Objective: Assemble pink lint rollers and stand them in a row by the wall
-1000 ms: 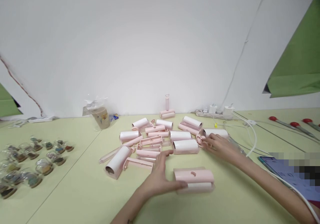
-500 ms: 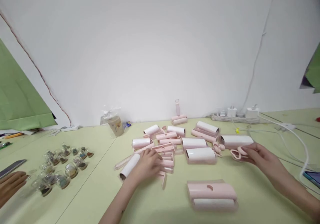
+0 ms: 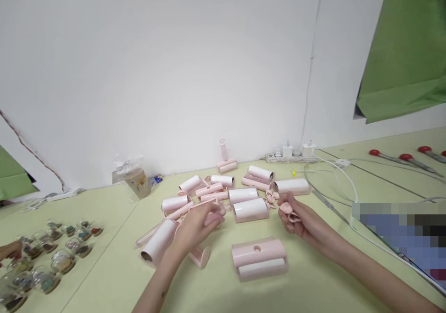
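Observation:
My left hand [image 3: 195,227] is closed round a pink roller frame [image 3: 205,231], lifted at a tilt off the pale green table [image 3: 104,276]; its round end hangs near the table. My right hand [image 3: 301,220] pinches a small pink heart-shaped handle piece [image 3: 287,210]. Between and below the hands lies a closed pink lint roller case [image 3: 259,258]. Behind them is a heap of pink frames and white paper rolls [image 3: 226,194], one white roll [image 3: 158,241] just left of my left hand.
Several small glass jars [image 3: 45,252] stand at the left, with another person's hand [image 3: 10,250] beside them. A wrapped cup [image 3: 135,180] and a power strip [image 3: 289,157] with cables stand at the wall. Red-tipped tools [image 3: 404,157] lie far right.
My left hand has lifted a pink frame out of the heap. My right hand has drawn back towards me with the small pink piece. The camera has swung to the right.

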Demonstrator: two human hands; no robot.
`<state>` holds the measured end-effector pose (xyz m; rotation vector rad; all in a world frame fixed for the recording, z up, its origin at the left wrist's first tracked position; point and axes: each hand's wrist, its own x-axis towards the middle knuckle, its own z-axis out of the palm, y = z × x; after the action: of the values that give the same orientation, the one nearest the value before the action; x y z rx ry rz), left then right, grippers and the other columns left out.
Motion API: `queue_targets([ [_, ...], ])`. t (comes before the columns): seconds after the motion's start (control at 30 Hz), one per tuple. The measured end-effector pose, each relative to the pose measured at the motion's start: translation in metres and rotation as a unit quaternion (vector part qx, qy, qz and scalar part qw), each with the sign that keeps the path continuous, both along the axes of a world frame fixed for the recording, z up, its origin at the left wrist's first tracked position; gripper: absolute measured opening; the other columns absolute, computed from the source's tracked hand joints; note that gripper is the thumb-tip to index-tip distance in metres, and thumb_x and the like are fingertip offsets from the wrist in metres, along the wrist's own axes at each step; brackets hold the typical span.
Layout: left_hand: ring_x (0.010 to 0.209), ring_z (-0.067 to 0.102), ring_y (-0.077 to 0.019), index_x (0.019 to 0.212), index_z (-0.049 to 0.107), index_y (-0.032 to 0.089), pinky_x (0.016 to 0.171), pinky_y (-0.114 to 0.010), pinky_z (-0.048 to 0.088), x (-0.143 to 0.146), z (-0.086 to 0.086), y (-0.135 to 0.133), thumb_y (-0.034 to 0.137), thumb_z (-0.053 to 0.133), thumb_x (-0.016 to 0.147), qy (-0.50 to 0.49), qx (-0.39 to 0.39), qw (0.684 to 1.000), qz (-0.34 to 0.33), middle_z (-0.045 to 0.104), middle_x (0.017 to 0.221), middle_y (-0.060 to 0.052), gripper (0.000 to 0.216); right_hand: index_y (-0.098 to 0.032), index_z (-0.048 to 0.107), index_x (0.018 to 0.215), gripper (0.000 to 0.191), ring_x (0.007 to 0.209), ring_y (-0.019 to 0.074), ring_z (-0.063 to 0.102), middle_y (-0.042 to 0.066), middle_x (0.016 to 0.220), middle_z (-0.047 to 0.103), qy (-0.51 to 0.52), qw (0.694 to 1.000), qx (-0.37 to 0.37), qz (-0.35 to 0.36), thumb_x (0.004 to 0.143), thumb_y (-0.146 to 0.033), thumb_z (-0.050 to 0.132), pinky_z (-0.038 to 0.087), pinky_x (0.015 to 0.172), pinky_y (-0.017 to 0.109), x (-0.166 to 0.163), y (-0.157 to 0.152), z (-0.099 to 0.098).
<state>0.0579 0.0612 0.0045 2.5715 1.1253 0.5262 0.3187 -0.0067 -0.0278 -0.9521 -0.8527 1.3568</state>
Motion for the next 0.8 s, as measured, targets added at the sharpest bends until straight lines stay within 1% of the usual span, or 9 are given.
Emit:
queue_targets([
  [0.03, 0.095, 0.053, -0.0173, 0.098, 0.048, 0.021, 0.082, -0.030, 0.041, 0.006, 0.002, -0.004, 0.036, 0.038, 0.088, -0.094, -0.021, 0.995, 0.005, 0.057, 0.099, -0.003, 0.021, -0.020, 0.056, 0.077, 0.036, 0.047, 0.0082, 0.036, -0.004, 0.056, 0.043, -0.026, 0.999, 0.020, -0.001, 0.077, -0.056, 0.054, 0.033, 0.045, 0.019, -0.004, -0.003, 0.003],
  [0.1, 0.088, 0.055, -0.0157, 0.094, 0.046, 0.020, 0.077, -0.027, 0.043, 0.020, 0.003, -0.013, 0.040, 0.039, 0.087, -0.293, -0.085, 0.952, 0.010, 0.056, 0.088, -0.002, 0.023, -0.019, 0.058, 0.083, 0.038, 0.051, 0.0096, 0.036, -0.003, 0.062, 0.044, -0.090, 0.995, 0.053, 0.000, 0.080, -0.056, 0.049, 0.037, 0.051, 0.022, -0.011, -0.010, 0.011],
  [0.17, 0.064, 0.055, -0.0126, 0.095, 0.045, 0.019, 0.058, -0.023, 0.044, 0.033, 0.000, -0.023, 0.045, 0.035, 0.086, -0.388, -0.167, 0.906, 0.004, 0.050, 0.071, 0.002, 0.029, -0.021, 0.057, 0.100, 0.039, 0.062, 0.0131, 0.043, 0.000, 0.073, 0.048, -0.169, 0.983, 0.072, 0.010, 0.082, -0.054, 0.046, 0.041, 0.063, 0.026, -0.017, -0.016, 0.017],
  [0.23, 0.048, 0.045, -0.0090, 0.098, 0.046, 0.018, 0.046, -0.021, 0.036, 0.041, -0.002, -0.033, 0.047, 0.034, 0.086, -0.350, -0.204, 0.914, -0.014, 0.045, 0.066, 0.004, 0.033, -0.024, 0.050, 0.111, 0.040, 0.075, 0.0169, 0.049, 0.003, 0.082, 0.052, -0.235, 0.968, 0.087, 0.027, 0.081, -0.051, 0.050, 0.042, 0.070, 0.029, -0.021, -0.021, 0.020],
  [0.33, 0.055, 0.044, -0.0095, 0.097, 0.053, 0.020, 0.051, -0.021, 0.033, 0.041, -0.005, -0.048, 0.042, 0.044, 0.084, -0.203, -0.127, 0.971, -0.029, 0.051, 0.072, 0.002, 0.027, -0.024, 0.052, 0.098, 0.033, 0.079, 0.0176, 0.051, 0.002, 0.084, 0.054, -0.292, 0.948, 0.118, 0.043, 0.075, -0.047, 0.058, 0.043, 0.071, 0.029, -0.024, -0.026, 0.017],
  [0.4, 0.061, 0.047, -0.0112, 0.098, 0.055, 0.022, 0.056, -0.022, 0.034, 0.037, -0.006, -0.055, 0.039, 0.047, 0.083, -0.128, -0.084, 0.987, -0.039, 0.056, 0.075, 0.001, 0.024, -0.022, 0.056, 0.091, 0.029, 0.076, 0.0171, 0.051, 0.002, 0.081, 0.055, -0.344, 0.929, 0.127, 0.046, 0.074, -0.046, 0.060, 0.043, 0.070, 0.028, -0.026, -0.028, 0.015],
  [0.57, 0.065, 0.054, -0.0137, 0.102, 0.053, 0.021, 0.057, -0.023, 0.034, 0.034, -0.010, -0.060, 0.036, 0.046, 0.083, -0.050, -0.068, 0.995, -0.052, 0.061, 0.077, 0.000, 0.026, -0.025, 0.060, 0.098, 0.026, 0.083, 0.0180, 0.052, 0.002, 0.087, 0.060, -0.440, 0.884, 0.147, 0.066, 0.080, -0.043, 0.055, 0.042, 0.076, 0.029, -0.026, -0.033, 0.015],
  [0.7, 0.068, 0.056, -0.0150, 0.103, 0.053, 0.022, 0.057, -0.023, 0.034, 0.035, -0.012, -0.060, 0.036, 0.044, 0.083, -0.027, -0.047, 0.997, -0.049, 0.063, 0.081, -0.001, 0.026, -0.027, 0.059, 0.100, 0.024, 0.082, 0.0169, 0.053, 0.001, 0.087, 0.060, -0.465, 0.864, 0.174, 0.080, 0.083, -0.041, 0.051, 0.042, 0.075, 0.028, -0.026, -0.034, 0.016],
  [0.8, 0.070, 0.057, -0.0154, 0.105, 0.051, 0.023, 0.058, -0.023, 0.035, 0.034, -0.012, -0.061, 0.036, 0.044, 0.083, -0.025, -0.051, 0.997, -0.058, 0.063, 0.084, 0.000, 0.026, -0.027, 0.059, 0.099, 0.023, 0.081, 0.0178, 0.053, 0.002, 0.086, 0.060, -0.469, 0.862, 0.177, 0.077, 0.083, -0.041, 0.050, 0.042, 0.073, 0.029, -0.026, -0.033, 0.015],
])
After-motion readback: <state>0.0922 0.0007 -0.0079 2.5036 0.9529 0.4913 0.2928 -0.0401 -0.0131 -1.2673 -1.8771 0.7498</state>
